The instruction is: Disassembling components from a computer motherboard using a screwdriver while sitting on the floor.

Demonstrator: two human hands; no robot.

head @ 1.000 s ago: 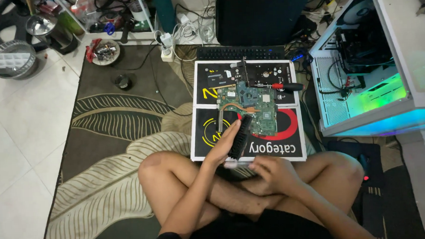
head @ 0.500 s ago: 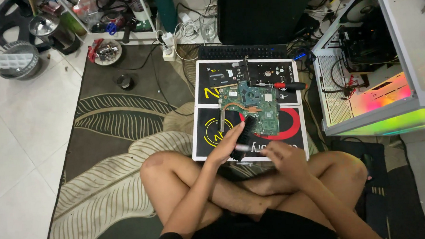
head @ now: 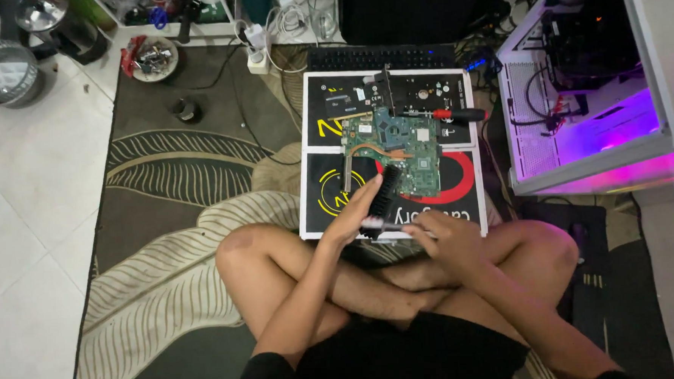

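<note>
I sit cross-legged on a patterned rug. A black-bristled brush with a pale handle lies across both hands at the near edge of a black work mat. My left hand cups the bristle end, fingers stretched along it. My right hand grips the handle end. Just beyond the brush, a green circuit board with a copper heat pipe lies on the mat.
A red-handled screwdriver and small parts lie on the mat's far half. Behind it is a black keyboard. An open computer case glowing purple stands at right. A power strip, a bowl of bits and a small round black object lie far left.
My right hand has risen from my lap and closed on the brush handle. My left hand has kept the brush by the mat's near edge. The case light went from green to purple.
</note>
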